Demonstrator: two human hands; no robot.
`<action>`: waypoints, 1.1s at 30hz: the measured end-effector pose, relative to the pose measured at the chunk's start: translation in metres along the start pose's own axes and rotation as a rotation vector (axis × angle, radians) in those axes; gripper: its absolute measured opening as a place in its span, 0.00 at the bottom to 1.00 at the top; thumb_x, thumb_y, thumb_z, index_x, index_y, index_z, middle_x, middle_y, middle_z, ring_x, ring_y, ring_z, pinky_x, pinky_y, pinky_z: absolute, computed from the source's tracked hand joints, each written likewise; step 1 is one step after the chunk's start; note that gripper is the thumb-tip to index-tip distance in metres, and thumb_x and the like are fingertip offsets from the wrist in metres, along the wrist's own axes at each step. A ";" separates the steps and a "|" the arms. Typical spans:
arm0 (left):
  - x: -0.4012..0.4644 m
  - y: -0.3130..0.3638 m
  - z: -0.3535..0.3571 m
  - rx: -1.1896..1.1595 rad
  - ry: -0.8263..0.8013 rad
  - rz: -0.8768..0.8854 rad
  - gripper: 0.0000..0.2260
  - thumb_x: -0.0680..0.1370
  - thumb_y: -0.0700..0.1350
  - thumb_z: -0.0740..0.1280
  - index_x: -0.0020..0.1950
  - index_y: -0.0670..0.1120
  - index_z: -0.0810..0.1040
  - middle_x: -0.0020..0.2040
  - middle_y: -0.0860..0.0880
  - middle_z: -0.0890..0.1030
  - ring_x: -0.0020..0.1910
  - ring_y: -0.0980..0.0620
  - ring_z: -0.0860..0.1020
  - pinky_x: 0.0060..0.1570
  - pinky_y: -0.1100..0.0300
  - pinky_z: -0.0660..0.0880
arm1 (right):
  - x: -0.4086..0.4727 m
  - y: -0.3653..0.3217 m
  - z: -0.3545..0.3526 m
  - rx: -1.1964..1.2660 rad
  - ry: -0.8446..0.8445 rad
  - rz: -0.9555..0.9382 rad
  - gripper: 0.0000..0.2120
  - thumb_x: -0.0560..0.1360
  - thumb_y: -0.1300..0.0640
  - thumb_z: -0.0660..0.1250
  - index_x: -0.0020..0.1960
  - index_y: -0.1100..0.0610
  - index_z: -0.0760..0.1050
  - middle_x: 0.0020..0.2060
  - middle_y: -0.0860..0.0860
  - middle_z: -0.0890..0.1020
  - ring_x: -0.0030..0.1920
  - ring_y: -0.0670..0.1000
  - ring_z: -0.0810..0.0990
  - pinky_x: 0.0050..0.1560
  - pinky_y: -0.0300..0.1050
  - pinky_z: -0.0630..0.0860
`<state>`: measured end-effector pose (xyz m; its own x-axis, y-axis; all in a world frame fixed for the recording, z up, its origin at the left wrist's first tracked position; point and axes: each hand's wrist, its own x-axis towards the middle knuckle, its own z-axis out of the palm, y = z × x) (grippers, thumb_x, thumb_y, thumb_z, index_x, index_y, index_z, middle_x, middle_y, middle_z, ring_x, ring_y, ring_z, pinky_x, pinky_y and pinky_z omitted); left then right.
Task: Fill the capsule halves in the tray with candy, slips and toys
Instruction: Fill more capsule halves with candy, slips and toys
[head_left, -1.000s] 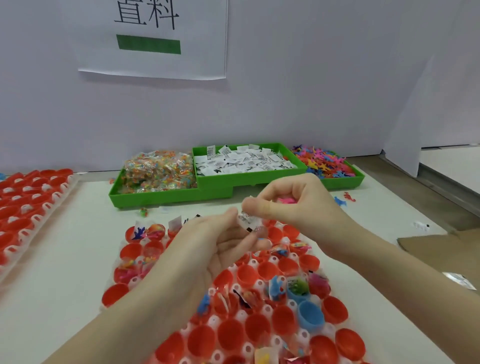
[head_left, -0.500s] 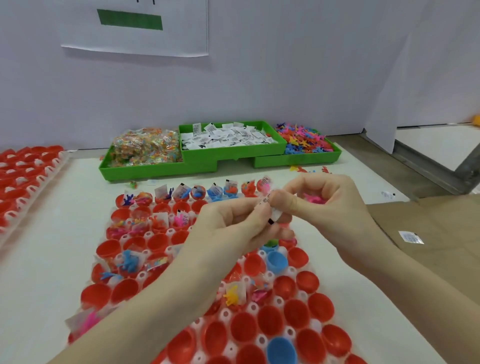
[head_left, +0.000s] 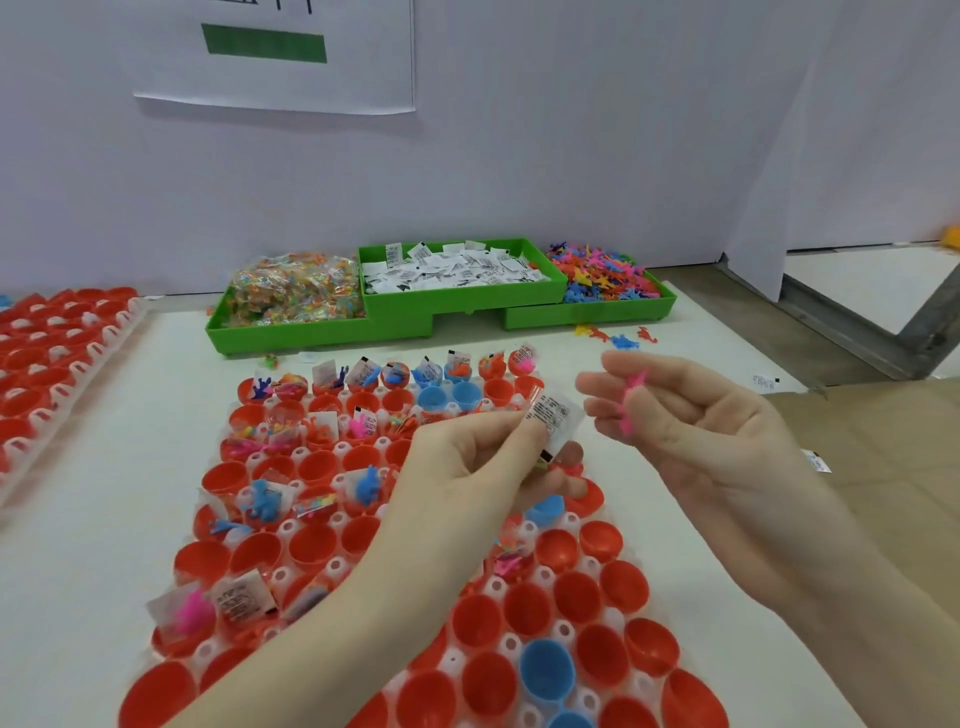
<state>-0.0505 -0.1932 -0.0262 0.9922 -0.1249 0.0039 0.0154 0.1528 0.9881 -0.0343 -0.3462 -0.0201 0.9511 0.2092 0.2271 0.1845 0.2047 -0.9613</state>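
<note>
Clearly, your left hand (head_left: 483, 457) pinched the light, floppy paper slip (head_left: 551, 420) by its lower edge above the capsule tray (head_left: 332, 566). At its three o'clock, your right hand (head_left: 691, 431) held a soft pink toy (head_left: 631, 410) in loosely curled fingers; both probably needed only a gentle pinch.

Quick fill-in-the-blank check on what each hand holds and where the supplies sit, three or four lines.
1. The left hand pinches a printed white ____.
2. The right hand holds a small ____ toy in its fingers.
3. In the green bins, the slips sit in the ____ compartment.
4. Most capsule halves in the tray are ____.

Missing words: slip; pink; middle; red
</note>
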 end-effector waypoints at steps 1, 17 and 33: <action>-0.001 0.000 0.001 0.002 0.005 -0.003 0.11 0.77 0.40 0.62 0.39 0.47 0.82 0.33 0.47 0.84 0.35 0.56 0.83 0.34 0.73 0.75 | -0.001 0.000 -0.002 0.024 0.035 0.011 0.12 0.58 0.53 0.71 0.41 0.47 0.84 0.41 0.49 0.85 0.40 0.44 0.83 0.40 0.31 0.76; -0.010 0.006 0.008 -0.080 -0.113 0.071 0.09 0.75 0.41 0.64 0.42 0.47 0.84 0.33 0.46 0.84 0.35 0.53 0.84 0.36 0.70 0.77 | -0.010 0.005 0.005 0.200 0.042 0.182 0.11 0.56 0.50 0.73 0.38 0.51 0.84 0.37 0.47 0.84 0.35 0.43 0.80 0.36 0.33 0.76; 0.010 -0.032 -0.015 0.501 -0.081 0.051 0.09 0.72 0.45 0.70 0.36 0.59 0.82 0.32 0.52 0.83 0.32 0.56 0.78 0.40 0.64 0.77 | -0.007 0.023 0.000 -0.627 0.019 0.063 0.18 0.68 0.70 0.71 0.39 0.46 0.81 0.35 0.45 0.84 0.37 0.41 0.82 0.42 0.33 0.77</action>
<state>-0.0391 -0.1851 -0.0605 0.9770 -0.2083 0.0463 -0.1138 -0.3253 0.9387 -0.0364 -0.3431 -0.0439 0.9681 0.1845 0.1697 0.2326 -0.4080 -0.8828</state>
